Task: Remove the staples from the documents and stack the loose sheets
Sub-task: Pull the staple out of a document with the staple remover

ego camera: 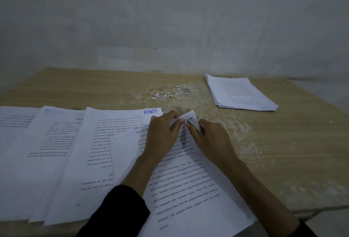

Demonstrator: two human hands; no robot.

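A printed document [190, 191] lies tilted on the wooden table in front of me. My left hand [162, 134] pinches and lifts its far corner, folding the top sheet back. My right hand [211, 138] grips a small shiny metal tool [196, 126] whose tip touches that corner, right beside my left fingertips. The staple itself is too small to make out. A neat stack of loose sheets [241, 93] sits at the far right of the table.
Several other printed documents [56, 157] overlap at the left, one stamped with blue letters [150, 111]. A scatter of pulled staples and paper bits [168, 92] lies at the far middle. The table [283, 151] ends against a grey wall.
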